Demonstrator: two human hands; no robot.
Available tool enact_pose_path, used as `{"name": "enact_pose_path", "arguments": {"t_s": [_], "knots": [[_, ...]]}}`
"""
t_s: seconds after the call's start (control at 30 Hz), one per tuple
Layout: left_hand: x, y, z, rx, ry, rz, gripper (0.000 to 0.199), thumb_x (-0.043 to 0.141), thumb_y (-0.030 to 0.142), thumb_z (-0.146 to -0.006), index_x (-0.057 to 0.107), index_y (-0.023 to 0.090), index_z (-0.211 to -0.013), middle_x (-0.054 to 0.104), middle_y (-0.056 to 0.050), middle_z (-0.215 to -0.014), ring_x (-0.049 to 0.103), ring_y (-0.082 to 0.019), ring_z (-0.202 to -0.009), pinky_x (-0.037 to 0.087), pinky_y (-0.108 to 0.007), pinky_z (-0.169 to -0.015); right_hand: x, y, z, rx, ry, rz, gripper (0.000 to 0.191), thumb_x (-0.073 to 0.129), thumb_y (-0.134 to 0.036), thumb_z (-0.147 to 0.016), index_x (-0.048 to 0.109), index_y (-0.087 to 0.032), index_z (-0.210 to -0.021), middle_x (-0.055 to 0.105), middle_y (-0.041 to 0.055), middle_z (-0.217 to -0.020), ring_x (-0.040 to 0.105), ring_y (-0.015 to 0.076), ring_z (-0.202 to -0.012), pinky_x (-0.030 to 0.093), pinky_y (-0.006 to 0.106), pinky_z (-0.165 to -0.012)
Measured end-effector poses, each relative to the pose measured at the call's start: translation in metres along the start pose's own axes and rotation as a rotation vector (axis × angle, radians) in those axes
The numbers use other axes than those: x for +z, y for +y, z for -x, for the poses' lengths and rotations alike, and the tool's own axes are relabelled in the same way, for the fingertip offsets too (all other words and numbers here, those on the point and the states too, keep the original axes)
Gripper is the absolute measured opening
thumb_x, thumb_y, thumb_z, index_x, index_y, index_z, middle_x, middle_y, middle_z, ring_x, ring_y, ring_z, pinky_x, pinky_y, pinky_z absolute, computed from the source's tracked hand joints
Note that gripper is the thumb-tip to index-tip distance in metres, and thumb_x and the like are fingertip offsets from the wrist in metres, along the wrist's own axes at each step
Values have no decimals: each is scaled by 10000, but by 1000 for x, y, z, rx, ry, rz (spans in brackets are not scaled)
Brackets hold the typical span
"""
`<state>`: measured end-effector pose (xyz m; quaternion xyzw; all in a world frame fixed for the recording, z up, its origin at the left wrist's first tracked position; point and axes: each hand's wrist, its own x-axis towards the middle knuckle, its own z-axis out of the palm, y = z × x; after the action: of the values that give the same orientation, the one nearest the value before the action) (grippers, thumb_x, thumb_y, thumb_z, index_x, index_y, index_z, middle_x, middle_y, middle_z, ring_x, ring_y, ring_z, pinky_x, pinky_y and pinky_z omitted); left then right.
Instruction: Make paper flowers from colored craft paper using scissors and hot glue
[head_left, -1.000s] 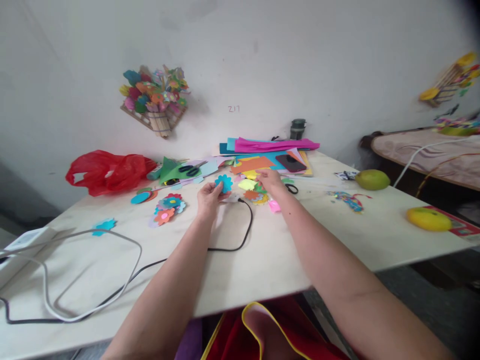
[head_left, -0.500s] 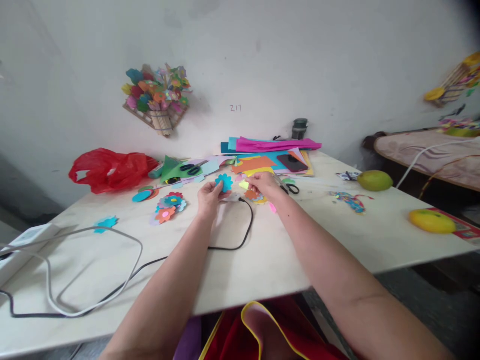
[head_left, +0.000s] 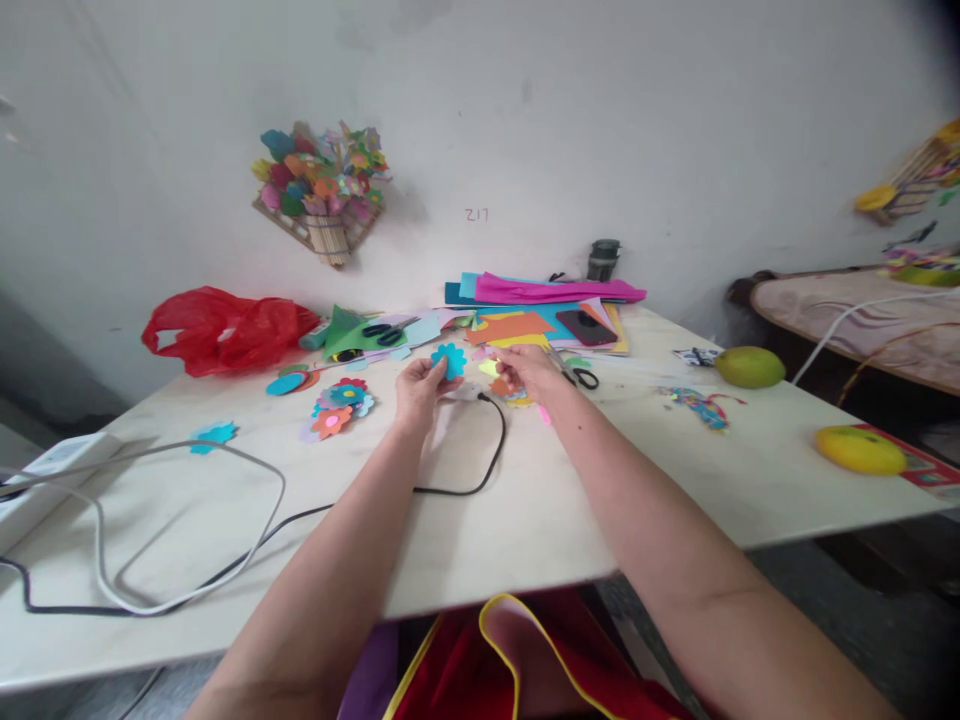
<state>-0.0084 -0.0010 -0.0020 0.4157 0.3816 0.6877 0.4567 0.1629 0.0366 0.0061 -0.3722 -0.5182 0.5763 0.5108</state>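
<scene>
The left hand [head_left: 418,391] has its thumb and fingers closed on a blue paper flower [head_left: 450,362], pinching it by the near left edge, which leaves most petals uncovered. The right hand [head_left: 526,368] reaches in from the right with bent fingers just beside a yellow paper piece [head_left: 491,369]; whether its fingertips are shut or pinch anything, I cannot tell. Orange paper flowers [head_left: 502,388] lie partly under it, close enough for short reaches. The scissors [head_left: 582,378] lie just right of that hand, handles towards the near side, seemingly handy to pick up. Layered flowers [head_left: 332,421] sit left of the left hand, probably to stay clear of both hands. Coloured sheets [head_left: 514,328] lie at the far side of the table [head_left: 480,540], leaving near space for the forearms.
</scene>
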Motion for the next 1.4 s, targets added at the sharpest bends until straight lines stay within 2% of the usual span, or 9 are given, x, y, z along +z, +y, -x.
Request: {"name": "enact_pose_path", "arguments": {"t_s": [0.1,0.2,0.4,0.63,0.77,0.87,1.13,1.23,1.4], "knots": [[0,0,0,4,0,0,405,781,397,-506,497,145,-647,615,0,-550,620,-143,-498,531,-263,-523,3,-1,1,-19,32,57,277,721,-312,-632,505,-156,-553,466,-60,-408,353,38,-309,279,165,-274],[1,0,0,-1,3,-8,393,775,391,-522,496,143,-646,609,0,-549,628,-149,-512,535,-269,-535,5,-2,3,-27,27,88,267,744,-280,-602,512,-155,-560,477,-59,-404,375,43,-319,306,166,-294],[0,-1,-1,14,-2,8,381,775,374,-524,496,143,-641,584,16,-530,627,-153,-508,541,-283,-546,7,-2,3,12,34,41,200,624,-314,-748,578,-137,-667,539,-29,-468,419,52,-333,312,166,-300],[1,1,0,17,-2,1,362,770,372,-536,509,145,-642,574,16,-532,632,-156,-538,539,-276,-554,8,3,-2,-5,-5,-60,37,606,-144,-749,626,-114,-758,638,10,-601,514,57,-435,441,170,-431],[1,3,1,29,-2,4,336,765,354,-557,518,142,-643,563,19,-542,639,-161,-566,546,-290,-588,7,6,-3,-30,-22,-84,99,642,-75,-695,629,-121,-782,668,23,-668,575,75,-503,488,189,-506],[1,3,1,27,4,7,326,763,342,-566,517,142,-641,557,20,-540,636,-160,-563,547,-293,-588,10,5,0,-52,-28,-76,75,677,-141,-690,609,-121,-711,645,12,-615,561,76,-477,475,184,-465],[0,2,0,44,-18,9,361,769,367,-551,508,140,-655,557,23,-532,620,-142,-517,547,-284,-570,20,-5,13,36,37,-40,425,640,-544,-683,535,-136,-626,481,-42,-456,373,34,-320,279,162,-283],[-1,1,-2,41,-16,9,361,767,370,-554,520,135,-672,577,9,-553,626,-146,-531,549,-290,-582,19,-4,13,32,41,-50,439,666,-553,-647,504,-149,-595,461,-48,-446,352,31,-313,252,164,-277],[-2,1,-3,54,-26,15,338,756,364,-580,534,130,-680,581,2,-566,629,-147,-542,546,-282,-575,14,1,8,-10,-32,-73,364,772,-381,-567,487,-154,-574,480,-59,-462,366,30,-336,287,164,-306]]}}
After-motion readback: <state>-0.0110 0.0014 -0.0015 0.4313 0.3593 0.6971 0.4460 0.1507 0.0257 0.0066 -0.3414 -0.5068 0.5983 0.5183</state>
